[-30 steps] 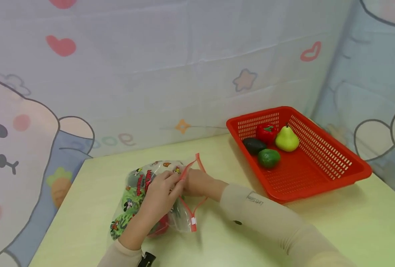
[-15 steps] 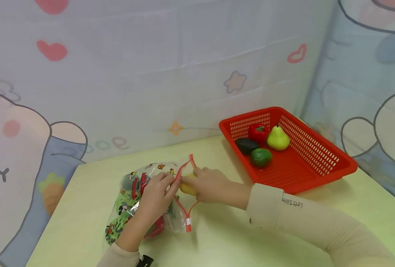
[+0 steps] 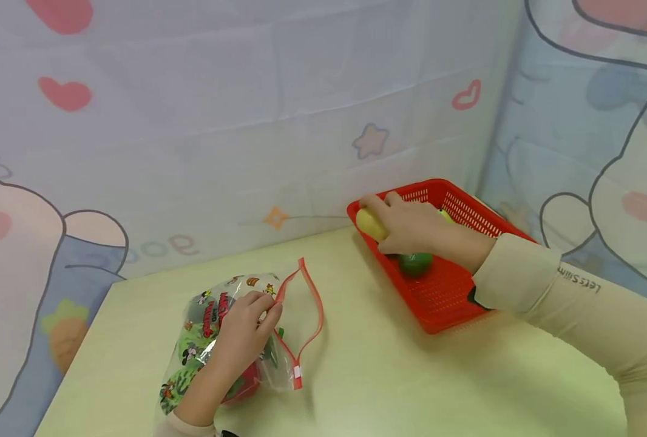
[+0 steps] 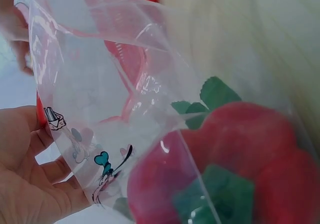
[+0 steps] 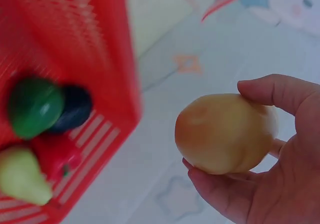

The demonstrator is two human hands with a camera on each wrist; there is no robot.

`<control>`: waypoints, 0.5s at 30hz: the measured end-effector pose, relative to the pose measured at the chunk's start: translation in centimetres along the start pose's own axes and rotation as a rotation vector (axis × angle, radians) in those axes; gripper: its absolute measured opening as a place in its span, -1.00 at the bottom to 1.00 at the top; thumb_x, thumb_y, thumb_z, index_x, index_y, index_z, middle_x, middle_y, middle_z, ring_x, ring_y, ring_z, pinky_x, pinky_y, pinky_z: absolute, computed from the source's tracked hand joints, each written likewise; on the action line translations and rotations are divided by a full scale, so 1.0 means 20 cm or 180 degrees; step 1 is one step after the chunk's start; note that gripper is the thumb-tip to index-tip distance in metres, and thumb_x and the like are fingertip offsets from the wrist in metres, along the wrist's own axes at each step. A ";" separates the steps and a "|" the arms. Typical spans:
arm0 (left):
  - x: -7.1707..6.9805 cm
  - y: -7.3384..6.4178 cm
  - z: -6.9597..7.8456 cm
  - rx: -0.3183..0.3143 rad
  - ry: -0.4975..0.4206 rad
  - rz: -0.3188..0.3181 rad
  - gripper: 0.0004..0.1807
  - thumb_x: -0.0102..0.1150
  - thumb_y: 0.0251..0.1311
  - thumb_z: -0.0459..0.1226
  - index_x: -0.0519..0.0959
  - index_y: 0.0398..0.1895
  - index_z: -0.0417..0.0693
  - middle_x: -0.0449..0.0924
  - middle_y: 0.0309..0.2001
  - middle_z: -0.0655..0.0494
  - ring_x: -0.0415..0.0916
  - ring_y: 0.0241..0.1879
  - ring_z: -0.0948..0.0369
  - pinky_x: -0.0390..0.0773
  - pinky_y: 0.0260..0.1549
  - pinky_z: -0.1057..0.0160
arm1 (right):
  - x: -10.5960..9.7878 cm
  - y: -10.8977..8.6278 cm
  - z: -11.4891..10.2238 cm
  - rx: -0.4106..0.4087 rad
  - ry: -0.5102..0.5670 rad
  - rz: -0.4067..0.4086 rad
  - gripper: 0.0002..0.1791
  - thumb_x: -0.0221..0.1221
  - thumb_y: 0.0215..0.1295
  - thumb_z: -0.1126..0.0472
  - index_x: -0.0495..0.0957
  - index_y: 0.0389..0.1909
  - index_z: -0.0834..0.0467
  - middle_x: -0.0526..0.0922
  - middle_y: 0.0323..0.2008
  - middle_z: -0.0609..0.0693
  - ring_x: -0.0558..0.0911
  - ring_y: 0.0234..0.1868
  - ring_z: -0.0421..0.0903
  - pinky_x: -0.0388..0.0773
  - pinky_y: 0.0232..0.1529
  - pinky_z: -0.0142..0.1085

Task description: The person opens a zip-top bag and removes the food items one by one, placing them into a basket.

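Observation:
My left hand (image 3: 245,325) pinches the red-edged mouth of a clear printed zip bag (image 3: 195,352), which lies on the table with its mouth spread apart. Through the plastic, the left wrist view shows a red fruit or vegetable with green leaves (image 4: 245,144); green leafy shapes also show inside. My right hand (image 3: 419,227) holds a yellow, rounded fruit (image 5: 225,134) between thumb and fingers, its exact kind unclear. It is raised over the far left corner of the red basket (image 3: 438,303).
In the basket, the right wrist view shows a yellow-green pear (image 5: 22,176), a red bell pepper (image 5: 57,156), a green avocado-like fruit (image 5: 35,106) and a dark oval one (image 5: 75,108). A patterned cloth (image 3: 192,121) hangs behind the table.
My right hand has come out of the bag's mouth with the yellow fruit and moved right and away to the basket. The left hand keeps its hold on the bag.

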State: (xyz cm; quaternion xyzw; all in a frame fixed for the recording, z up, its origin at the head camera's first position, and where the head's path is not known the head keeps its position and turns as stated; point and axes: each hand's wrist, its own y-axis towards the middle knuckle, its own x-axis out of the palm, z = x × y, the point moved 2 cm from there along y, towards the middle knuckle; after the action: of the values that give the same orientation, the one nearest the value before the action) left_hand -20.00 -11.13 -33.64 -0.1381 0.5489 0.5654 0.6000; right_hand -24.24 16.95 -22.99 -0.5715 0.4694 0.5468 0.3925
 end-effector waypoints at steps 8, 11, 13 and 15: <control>0.00 0.00 0.01 -0.0007 -0.0022 -0.0032 -0.81 0.06 0.25 -0.24 0.51 -0.55 0.05 0.53 -0.31 0.12 0.43 -0.26 0.14 0.43 -0.27 0.15 | 0.00 0.14 0.39 0.0186 -0.0011 -0.0579 -0.31 0.17 -0.02 0.26 0.13 0.18 0.04 0.33 -0.08 0.19 0.44 -0.29 0.08 0.42 -0.33 -0.17; 0.01 0.00 0.01 0.0001 -0.0021 -0.0050 -0.82 0.07 0.24 -0.24 0.53 -0.53 0.04 0.53 -0.32 0.12 0.44 -0.25 0.13 0.43 -0.26 0.14 | 0.07 0.17 0.50 0.0456 0.0009 -0.0882 -0.31 0.16 -0.04 0.28 0.10 0.15 0.15 0.39 -0.18 0.20 0.43 -0.25 0.08 0.39 -0.31 -0.17; 0.01 -0.01 0.01 -0.0003 -0.0021 -0.0068 -0.82 0.06 0.24 -0.24 0.53 -0.53 0.05 0.53 -0.32 0.13 0.44 -0.25 0.14 0.43 -0.26 0.14 | 0.12 0.18 0.56 0.0780 0.0213 -0.1144 -0.16 0.19 -0.05 0.28 -0.01 0.27 0.15 0.34 -0.06 0.25 0.36 -0.13 0.11 0.40 -0.28 -0.19; 0.01 -0.02 0.00 -0.0023 -0.0010 -0.0086 -0.81 0.06 0.24 -0.24 0.51 -0.55 0.06 0.53 -0.33 0.14 0.43 -0.26 0.15 0.42 -0.27 0.16 | 0.17 0.18 0.60 0.1186 0.0672 -0.1318 0.02 0.24 -0.10 0.27 -0.15 0.36 0.09 0.26 0.04 0.28 0.31 -0.06 0.15 0.46 -0.29 -0.19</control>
State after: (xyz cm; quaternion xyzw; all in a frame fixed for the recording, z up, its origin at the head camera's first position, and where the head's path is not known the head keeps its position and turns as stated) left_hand -19.67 -11.06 -34.00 -0.1469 0.5439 0.5594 0.6080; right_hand -30.95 27.21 -27.35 -0.6270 0.4734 0.2970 0.5428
